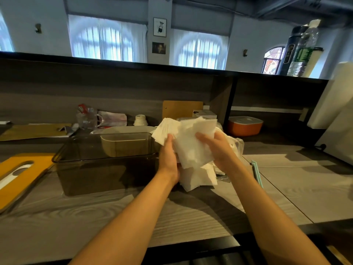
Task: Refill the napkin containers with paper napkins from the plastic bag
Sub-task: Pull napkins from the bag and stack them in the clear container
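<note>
A thick stack of white paper napkins [189, 144] is held up over the grey wooden counter, right of centre. My left hand [169, 155] grips its left side and my right hand [217, 148] grips its right side. More napkins [198, 178] lie below on the counter. The clear plastic bag [236, 144] sits crumpled behind my right hand, mostly hidden. A dark translucent napkin container [91, 165] stands open just left of my hands, with a smaller beige container [126, 144] showing behind it.
An orange slotted lid [21, 175] lies at the left edge. At the back stand a glass mug [87, 119], a white funnel-like piece [141, 120], a wooden board [181, 109] and an orange box [244, 125]. A pale green strip [257, 173] lies right.
</note>
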`<act>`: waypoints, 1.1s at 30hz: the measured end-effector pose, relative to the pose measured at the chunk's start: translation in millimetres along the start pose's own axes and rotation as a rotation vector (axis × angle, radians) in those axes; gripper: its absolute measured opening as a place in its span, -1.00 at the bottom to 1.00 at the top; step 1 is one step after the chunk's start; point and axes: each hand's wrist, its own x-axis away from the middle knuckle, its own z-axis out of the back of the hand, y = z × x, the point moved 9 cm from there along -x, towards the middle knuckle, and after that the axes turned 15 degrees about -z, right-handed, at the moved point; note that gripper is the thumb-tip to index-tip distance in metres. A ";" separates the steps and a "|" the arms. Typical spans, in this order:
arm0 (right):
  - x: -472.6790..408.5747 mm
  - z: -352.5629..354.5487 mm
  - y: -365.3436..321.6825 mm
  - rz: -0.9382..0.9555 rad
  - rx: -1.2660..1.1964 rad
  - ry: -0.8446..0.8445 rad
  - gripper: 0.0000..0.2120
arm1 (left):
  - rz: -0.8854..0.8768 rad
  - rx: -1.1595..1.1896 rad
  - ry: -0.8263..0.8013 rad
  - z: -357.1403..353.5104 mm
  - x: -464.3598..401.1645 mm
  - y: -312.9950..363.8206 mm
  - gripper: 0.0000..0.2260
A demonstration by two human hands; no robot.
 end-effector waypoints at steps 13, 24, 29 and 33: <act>-3.4 8.6 3.9 0.031 0.241 0.172 -0.62 | -0.044 0.096 0.020 -3.3 -1.0 3.5 -0.64; -16.8 28.7 27.2 -0.212 -0.034 0.198 -0.53 | -0.047 0.125 0.037 -2.2 -1.1 6.1 -0.79; -11.5 50.6 14.6 -0.123 -0.251 0.290 -0.71 | -0.042 0.102 0.067 1.1 -1.8 4.6 -0.65; -12.6 35.7 24.1 -0.227 -0.367 0.156 -0.67 | -0.040 0.078 0.063 2.5 -2.8 1.3 -0.64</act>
